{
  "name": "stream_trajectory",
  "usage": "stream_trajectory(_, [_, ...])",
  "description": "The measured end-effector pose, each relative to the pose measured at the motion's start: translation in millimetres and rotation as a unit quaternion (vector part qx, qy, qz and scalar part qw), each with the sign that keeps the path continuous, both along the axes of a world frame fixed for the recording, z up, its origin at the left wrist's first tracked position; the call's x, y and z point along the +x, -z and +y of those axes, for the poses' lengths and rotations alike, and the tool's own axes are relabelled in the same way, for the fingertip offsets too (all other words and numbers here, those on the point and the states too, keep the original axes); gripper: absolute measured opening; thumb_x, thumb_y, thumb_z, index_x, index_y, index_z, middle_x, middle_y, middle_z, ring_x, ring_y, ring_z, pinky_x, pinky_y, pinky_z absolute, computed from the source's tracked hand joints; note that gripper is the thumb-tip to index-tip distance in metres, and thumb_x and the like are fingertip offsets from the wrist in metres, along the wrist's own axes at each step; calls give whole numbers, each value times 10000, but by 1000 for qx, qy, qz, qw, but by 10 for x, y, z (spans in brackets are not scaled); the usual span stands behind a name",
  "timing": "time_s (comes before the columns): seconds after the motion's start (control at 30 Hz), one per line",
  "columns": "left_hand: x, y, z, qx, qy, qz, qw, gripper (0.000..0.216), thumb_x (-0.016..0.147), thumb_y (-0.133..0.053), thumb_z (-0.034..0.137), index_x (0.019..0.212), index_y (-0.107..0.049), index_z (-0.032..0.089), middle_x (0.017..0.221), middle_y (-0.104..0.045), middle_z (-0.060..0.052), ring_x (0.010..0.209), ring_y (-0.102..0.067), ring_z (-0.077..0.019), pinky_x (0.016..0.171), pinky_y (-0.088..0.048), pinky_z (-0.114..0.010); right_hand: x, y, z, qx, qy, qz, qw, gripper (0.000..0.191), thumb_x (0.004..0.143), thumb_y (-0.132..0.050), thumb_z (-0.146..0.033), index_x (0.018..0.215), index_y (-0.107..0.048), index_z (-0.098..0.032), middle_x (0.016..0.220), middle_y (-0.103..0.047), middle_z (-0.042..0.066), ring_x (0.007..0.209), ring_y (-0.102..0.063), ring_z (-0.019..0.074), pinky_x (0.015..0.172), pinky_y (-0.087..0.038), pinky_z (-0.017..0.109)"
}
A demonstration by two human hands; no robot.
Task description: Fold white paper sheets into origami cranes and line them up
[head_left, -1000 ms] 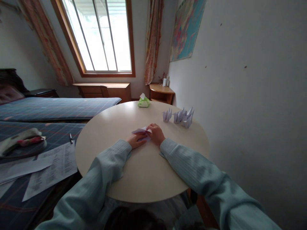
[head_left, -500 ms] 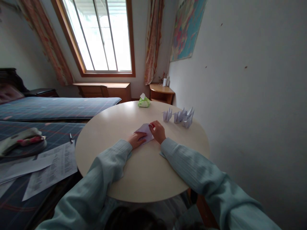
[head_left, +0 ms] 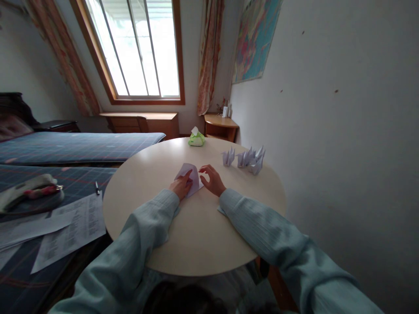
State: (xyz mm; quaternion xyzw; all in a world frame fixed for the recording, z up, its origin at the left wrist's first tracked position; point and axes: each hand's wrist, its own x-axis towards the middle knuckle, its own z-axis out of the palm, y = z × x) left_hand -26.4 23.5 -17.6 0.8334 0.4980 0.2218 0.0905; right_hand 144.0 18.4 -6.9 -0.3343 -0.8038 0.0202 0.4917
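Observation:
A folded sheet of pale lilac-white paper (head_left: 195, 179) lies near the middle of the round table (head_left: 196, 244). My left hand (head_left: 182, 185) grips its left side, with fingers lying across the top of the sheet. Just right of the paper is my right hand (head_left: 212, 179), fingers curved and thumb apart from them, with nothing visible between. Beyond it, toward the wall, stand several folded paper cranes: one by itself (head_left: 228, 157) and a tight group (head_left: 251, 159).
A green tissue pack (head_left: 196, 138) sits at the table's far edge. To the left is a bed (head_left: 81, 174) with printed sheets (head_left: 73, 226), a pen (head_left: 97, 188) and a grey-and-pink item (head_left: 36, 192). A white wall (head_left: 343, 152) rises close on the right.
The paper has shifted left and turned in my left hand. My right hand has let go of the paper's right edge, and its fingers have spread.

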Motion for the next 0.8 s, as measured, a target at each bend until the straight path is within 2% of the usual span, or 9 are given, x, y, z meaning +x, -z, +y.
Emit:
stream_trajectory(0.13, [-2, -9, 0, -5, -8, -11, 1000, 547, 756, -400, 232, 1273, -231, 180, 957, -595, -38, 936, -501, -181, 841, -378, -310, 0, -32, -34, 23, -7, -24, 999, 324, 644, -366, 12, 843, -527, -186, 961, -473, 54, 930, -441, 139, 809, -398, 301])
stream_trajectory(0.27, [-5, -14, 5, -7, -8, -19, 1000, 531, 758, -390, 212, 1267, -248, 164, 963, -600, -50, 937, -504, -190, 840, -379, -329, 9, 21, 16, 19, 7, -113, 993, 433, 612, -351, 60, 864, -571, -214, 1102, -434, 46, 1000, -403, 146, 842, -389, 317])
stream_trajectory(0.43, [-39, 67, 84, 5, 33, -12, 999, 555, 737, -389, 165, 1272, -244, 136, 1040, -584, -47, 988, -482, -196, 880, -362, -333, 56, 157, 155, -40, 74, -171, 982, 334, 631, -420, 40, 759, -606, -206, 1062, -487, 51, 967, -431, 157, 849, -387, 328])
stream_trajectory(0.57, [-65, 169, 167, 9, 56, -20, 998, 630, 705, -441, 175, 1287, -200, 173, 1084, -563, -21, 1026, -468, -193, 908, -345, -349, 81, 184, 200, -91, 36, -139, 985, 263, 660, -447, -2, 776, -595, -185, 973, -530, 50, 902, -486, 131, 823, -403, 285])
stream_trajectory(0.8, [-54, 233, 197, -11, 89, -66, 994, 734, 672, -520, 213, 1301, -146, 166, 1103, -551, -47, 1071, -442, -206, 924, -331, -365, 57, 98, 128, -70, -20, -106, 992, 157, 726, -464, -95, 823, -562, -171, 963, -525, 60, 908, -495, 128, 834, -393, 279])
